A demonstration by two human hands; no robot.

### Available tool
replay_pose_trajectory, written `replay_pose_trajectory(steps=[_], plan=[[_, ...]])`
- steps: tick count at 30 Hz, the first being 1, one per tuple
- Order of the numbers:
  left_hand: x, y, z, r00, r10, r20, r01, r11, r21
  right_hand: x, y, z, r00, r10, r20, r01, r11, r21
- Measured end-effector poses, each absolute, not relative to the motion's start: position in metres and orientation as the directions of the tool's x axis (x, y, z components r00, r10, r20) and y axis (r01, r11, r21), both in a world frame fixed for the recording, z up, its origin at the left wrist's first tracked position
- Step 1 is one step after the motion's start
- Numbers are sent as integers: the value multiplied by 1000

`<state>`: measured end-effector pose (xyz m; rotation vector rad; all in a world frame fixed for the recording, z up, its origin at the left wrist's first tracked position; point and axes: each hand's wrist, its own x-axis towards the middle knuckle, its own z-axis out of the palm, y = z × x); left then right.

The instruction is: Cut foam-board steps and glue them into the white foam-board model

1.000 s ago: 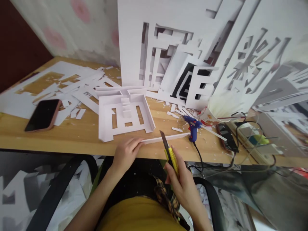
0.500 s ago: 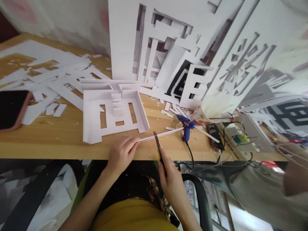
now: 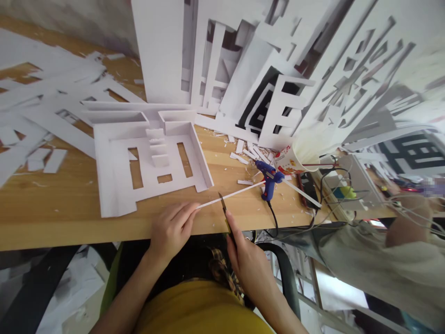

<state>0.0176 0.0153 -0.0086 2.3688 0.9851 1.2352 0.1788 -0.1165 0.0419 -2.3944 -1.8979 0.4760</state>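
My left hand pinches the near left end of a long, thin white strip that slants up to the right over the table. In my right hand is a utility knife, its dark blade out and its tip beside the strip. The strip's far end reaches a blue glue gun. Left of the strip lies a white letter-shaped piece with upright side walls and rectangular openings.
White offcuts cover the table's left. Tall cut-out boards lean at the back. A paper cup, cables and a power strip are at right, near another person's arm.
The view has shifted, so the letter piece appears farther left and the phone at left is out of frame. Both hands keep their holds, with the blade still by the strip.
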Motion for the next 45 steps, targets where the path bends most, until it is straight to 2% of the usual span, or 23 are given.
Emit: replay_pose_trajectory(steps=[13, 20, 24, 29, 34, 40, 42, 45], plan=[[18, 16, -9, 391, 683, 617, 428, -728, 535, 178, -112, 44, 210, 931, -299, 913, -296, -280], [19, 16, -10, 374, 681, 630, 429, -729, 534, 180, -108, 48, 200, 910, -363, 921, -301, -246], [18, 15, -11, 365, 676, 640, 430, -732, 528, 179, -108, 49, 192, 908, -372, 913, -304, -270], [19, 15, -12, 349, 663, 663, 413, -743, 526, 178, -107, 49, 216, 879, -426, 928, -321, -191], [19, 16, -13, 294, 666, 685, 416, -735, 536, 182, -106, 51, 180, 869, -460, 919, -315, -236], [16, 14, -16, 211, 752, 625, 392, -651, 651, 183, -109, 44, 187, 899, -396, 924, -298, -240], [13, 13, -17, 186, 826, 532, 372, -560, 741, 182, -113, 39, 193, 909, -369, 913, -304, -271], [9, 12, -16, 146, 938, 315, 285, -345, 894, 185, -123, 34, 185, 930, -317, 874, -304, -379]])
